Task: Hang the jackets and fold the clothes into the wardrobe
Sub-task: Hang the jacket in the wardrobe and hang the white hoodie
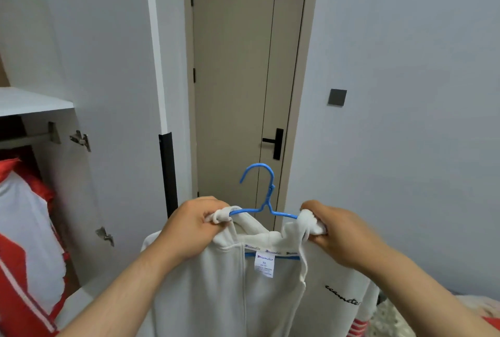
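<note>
A white zip jacket (224,290) with an XL neck label hangs in front of me on a blue hanger (263,201), hook upright. My left hand (194,228) grips the bunched left shoulder of the jacket over the hanger's left end. My right hand (332,231) grips the bunched right shoulder over the hanger's right end. The open wardrobe (35,103) is at the left, with a red and white jacket (24,228) hanging inside under the rail (24,137).
The wardrobe door (113,93) stands open between me and a closed beige room door (243,79) with a black handle. A grey wall with a dark switch plate (337,97) is on the right. Patterned and red fabric (400,320) lies at the lower right.
</note>
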`<state>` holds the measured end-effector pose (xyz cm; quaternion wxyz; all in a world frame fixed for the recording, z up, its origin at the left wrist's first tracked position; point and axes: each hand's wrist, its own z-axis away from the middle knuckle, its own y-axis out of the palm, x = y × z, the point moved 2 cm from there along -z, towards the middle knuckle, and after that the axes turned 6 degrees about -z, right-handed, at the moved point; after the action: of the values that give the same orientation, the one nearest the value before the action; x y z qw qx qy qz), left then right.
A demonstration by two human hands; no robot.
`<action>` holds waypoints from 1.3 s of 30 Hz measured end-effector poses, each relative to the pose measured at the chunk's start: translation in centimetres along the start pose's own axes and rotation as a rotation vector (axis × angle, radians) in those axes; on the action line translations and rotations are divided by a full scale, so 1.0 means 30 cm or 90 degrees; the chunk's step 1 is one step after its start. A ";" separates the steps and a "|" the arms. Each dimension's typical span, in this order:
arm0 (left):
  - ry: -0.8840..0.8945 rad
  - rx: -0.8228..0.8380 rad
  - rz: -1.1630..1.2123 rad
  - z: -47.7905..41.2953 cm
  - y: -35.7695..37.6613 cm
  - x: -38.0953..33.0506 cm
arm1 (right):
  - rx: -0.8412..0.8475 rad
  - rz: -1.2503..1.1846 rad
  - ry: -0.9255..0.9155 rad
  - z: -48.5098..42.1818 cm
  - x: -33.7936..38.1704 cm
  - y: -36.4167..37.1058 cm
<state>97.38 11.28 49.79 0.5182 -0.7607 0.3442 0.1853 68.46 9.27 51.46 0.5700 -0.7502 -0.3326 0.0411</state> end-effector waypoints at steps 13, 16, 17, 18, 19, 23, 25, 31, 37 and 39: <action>0.139 0.143 0.016 -0.196 0.132 -0.086 | -0.143 0.016 0.320 0.100 0.063 -0.008; 0.181 0.184 0.011 -0.211 0.213 -0.136 | -0.176 -0.011 0.388 0.194 0.032 -0.029; 0.189 0.193 0.013 -0.216 0.246 -0.158 | -0.181 -0.009 0.401 0.227 0.023 -0.038; 0.197 0.202 0.017 -0.220 0.281 -0.183 | -0.185 -0.004 0.411 0.261 0.017 -0.051; 0.203 0.212 0.022 -0.224 0.319 -0.212 | -0.184 0.002 0.420 0.299 0.008 -0.064; 0.231 0.293 0.068 -0.220 0.482 -0.366 | -0.136 -0.007 0.440 0.484 -0.031 -0.123; 0.249 0.346 0.085 -0.213 0.570 -0.455 | -0.130 -0.047 0.451 0.585 -0.051 -0.153; 0.345 0.457 0.105 -0.161 0.828 -0.690 | -0.218 -0.098 0.531 0.856 -0.126 -0.206; 0.460 0.537 0.127 -0.072 1.008 -0.941 | -0.338 -0.003 0.690 1.080 -0.219 -0.269; 0.495 0.563 0.142 -0.047 1.064 -1.011 | -0.359 0.002 0.730 1.140 -0.221 -0.290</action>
<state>53.37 12.82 48.64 0.5990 -0.4441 0.6310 -0.2140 44.29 35.09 45.16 0.4382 -0.7745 0.0281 -0.4553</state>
